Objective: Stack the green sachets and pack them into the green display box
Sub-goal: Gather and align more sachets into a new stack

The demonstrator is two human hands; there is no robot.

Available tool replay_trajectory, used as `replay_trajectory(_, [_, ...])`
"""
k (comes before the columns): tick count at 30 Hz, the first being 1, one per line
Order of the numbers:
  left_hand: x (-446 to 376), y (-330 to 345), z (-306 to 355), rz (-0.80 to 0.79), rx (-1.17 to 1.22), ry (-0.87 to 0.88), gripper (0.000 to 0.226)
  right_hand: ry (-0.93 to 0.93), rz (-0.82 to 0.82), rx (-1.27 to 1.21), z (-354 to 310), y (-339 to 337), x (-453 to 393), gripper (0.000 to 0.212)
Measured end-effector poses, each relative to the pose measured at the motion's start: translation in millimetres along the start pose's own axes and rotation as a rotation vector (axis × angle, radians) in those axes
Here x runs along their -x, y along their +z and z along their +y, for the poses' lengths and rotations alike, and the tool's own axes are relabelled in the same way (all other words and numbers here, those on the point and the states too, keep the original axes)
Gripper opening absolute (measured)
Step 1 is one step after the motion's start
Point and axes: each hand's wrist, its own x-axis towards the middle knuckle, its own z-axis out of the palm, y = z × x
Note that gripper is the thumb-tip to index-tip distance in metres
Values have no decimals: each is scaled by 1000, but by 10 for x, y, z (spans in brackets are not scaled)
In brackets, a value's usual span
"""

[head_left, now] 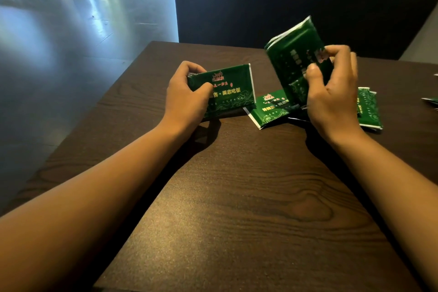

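dark wood table (237,197) | green sachets lying flat (267,109) | more right (369,111)

Both bare forearms reach in from the lower corners. Left hand (187,92), centre frame, fingers curled; right hand (331,92), centre right, raised, fingers curled.

We see one green sachet (227,87) held left of centre, printed face up. A small stack (294,59) stands tilted at upper right; others (267,109) lie flat beneath.
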Motion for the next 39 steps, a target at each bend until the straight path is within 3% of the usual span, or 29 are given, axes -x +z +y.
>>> replay_trajectory(7, [26, 17, 14, -66, -22, 52, 23, -257, -4, -146, -98, 28, 66, 41])
replay_trajectory(15, [52, -8, 35, -189, 32, 119, 26, -540, -314, 81, -103, 172, 172, 28])
replay_trajectory(20, [66, 15, 45, -277, -32, 200, 23, -507, -285, 176, -125, 205, 168, 24])
replay_trajectory(23, [104, 30, 55, -353, -81, 270, 26, -423, -265, 203, -158, 218, 204, 37])
replay_trajectory(25, [126, 33, 65, -405, -114, 313, 17, -395, -327, 208, -161, 226, 214, 49])
replay_trajectory(27, [141, 36, 64, -430, -162, 360, 27, -410, -410, 188, -144, 238, 222, 48])
replay_trajectory(31, [166, 36, 70, -399, -205, 432, 44, -406, -442, 103, -155, 221, 221, 40])
replay_trajectory(35, [168, 28, 83, -267, -210, 541, 42, -414, -412, 87, -188, 211, 209, 52])
replay_trajectory(39, [118, 4, 28, -282, -262, 467, 48, -409, -515, 135, -120, 265, 202, 61])
